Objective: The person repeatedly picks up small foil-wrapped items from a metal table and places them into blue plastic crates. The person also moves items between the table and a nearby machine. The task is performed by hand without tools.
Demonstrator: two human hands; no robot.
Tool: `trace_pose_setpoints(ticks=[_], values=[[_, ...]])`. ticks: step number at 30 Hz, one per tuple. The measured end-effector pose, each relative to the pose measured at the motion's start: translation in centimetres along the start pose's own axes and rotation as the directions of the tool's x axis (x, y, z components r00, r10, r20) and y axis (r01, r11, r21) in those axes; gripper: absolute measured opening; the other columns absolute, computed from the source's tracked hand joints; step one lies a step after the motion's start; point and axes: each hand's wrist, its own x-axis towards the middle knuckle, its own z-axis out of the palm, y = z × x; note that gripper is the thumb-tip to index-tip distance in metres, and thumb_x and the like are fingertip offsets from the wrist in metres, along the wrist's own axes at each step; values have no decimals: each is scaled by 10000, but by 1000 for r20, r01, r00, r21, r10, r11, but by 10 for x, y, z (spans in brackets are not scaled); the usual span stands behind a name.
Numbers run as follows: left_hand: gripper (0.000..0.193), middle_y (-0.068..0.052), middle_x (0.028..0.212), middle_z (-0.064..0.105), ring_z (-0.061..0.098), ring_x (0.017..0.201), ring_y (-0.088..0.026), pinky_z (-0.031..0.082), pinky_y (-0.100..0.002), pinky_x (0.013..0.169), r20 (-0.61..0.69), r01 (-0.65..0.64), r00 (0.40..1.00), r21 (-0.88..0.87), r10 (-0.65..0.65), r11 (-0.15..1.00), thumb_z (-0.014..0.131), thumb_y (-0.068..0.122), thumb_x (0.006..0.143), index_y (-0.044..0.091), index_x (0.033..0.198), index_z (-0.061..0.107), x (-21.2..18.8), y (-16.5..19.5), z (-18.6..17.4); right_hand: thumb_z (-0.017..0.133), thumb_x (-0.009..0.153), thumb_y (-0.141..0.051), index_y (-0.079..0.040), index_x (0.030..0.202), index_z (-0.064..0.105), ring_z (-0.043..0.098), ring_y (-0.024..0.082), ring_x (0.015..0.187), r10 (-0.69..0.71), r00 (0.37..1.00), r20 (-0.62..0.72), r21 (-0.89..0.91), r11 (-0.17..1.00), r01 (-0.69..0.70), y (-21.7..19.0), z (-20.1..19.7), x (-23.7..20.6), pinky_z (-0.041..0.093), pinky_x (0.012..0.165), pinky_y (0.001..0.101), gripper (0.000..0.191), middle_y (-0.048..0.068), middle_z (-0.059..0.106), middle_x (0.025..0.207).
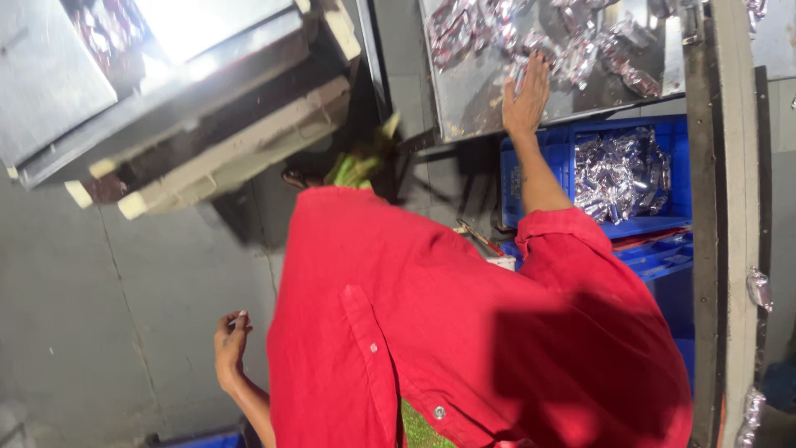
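Silver foil-wrapped packets [572, 41], crinkled and shiny, lie heaped on metal surface [473, 91]. Right hand [526, 93], fingers spread flat, presses at heap's edge. Left hand [230, 344] hangs loosely curled, pinching something small and unclear.

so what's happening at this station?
A person in a red shirt leans over the line. The right hand lies flat, fingers spread, on a metal tray among silver foil-wrapped packets. Below the tray, a blue crate holds more foil packets. The left hand hangs at the side over the grey floor, pinching something small.
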Motion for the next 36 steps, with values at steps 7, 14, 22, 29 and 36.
trace_pose_setpoints(ticks=[7,14,22,29,36], values=[[530,-209,1225,677,645,1123,-322,489,-441,962,-59,-163,982,215,180,963,607,390,1011,20,1390,580,-15,91,-34,545,1086,-316,-66,1635,273,218,356,1582,13,999,-47,62,998,-10,-5,-6,-1,174,1287,498,661,166,278,1699],[480,-181,1213,691,652,1153,-275,493,-396,1002,203,-473,869,68,452,879,605,344,1017,0,1353,595,-18,240,-6,621,1011,-277,-59,1597,315,332,374,1525,42,970,-238,34,999,-35,-8,-12,-5,231,1243,539,696,195,388,1624],[631,-155,1287,647,638,1152,-188,519,-329,942,487,-581,558,-349,672,735,613,427,1021,-14,1436,433,-17,439,230,541,1063,-350,-124,1558,365,423,324,1475,267,823,-501,111,963,-245,4,-19,-12,239,1247,517,572,143,504,1527],[951,-303,1334,511,579,1151,-397,454,-482,962,145,-404,905,3,399,915,551,726,934,-1,1486,285,-29,487,434,638,975,-275,-135,1511,416,465,313,1405,315,851,-421,337,925,-176,26,2,-18,282,1212,479,597,138,531,1478],[768,-214,1206,662,586,1118,-345,443,-458,988,-4,-678,722,-207,692,705,325,603,1100,-78,1331,592,-14,494,446,610,1027,-351,-54,1267,548,467,138,939,850,498,-173,939,295,-177,139,-3,-18,428,852,299,387,25,493,1086]])
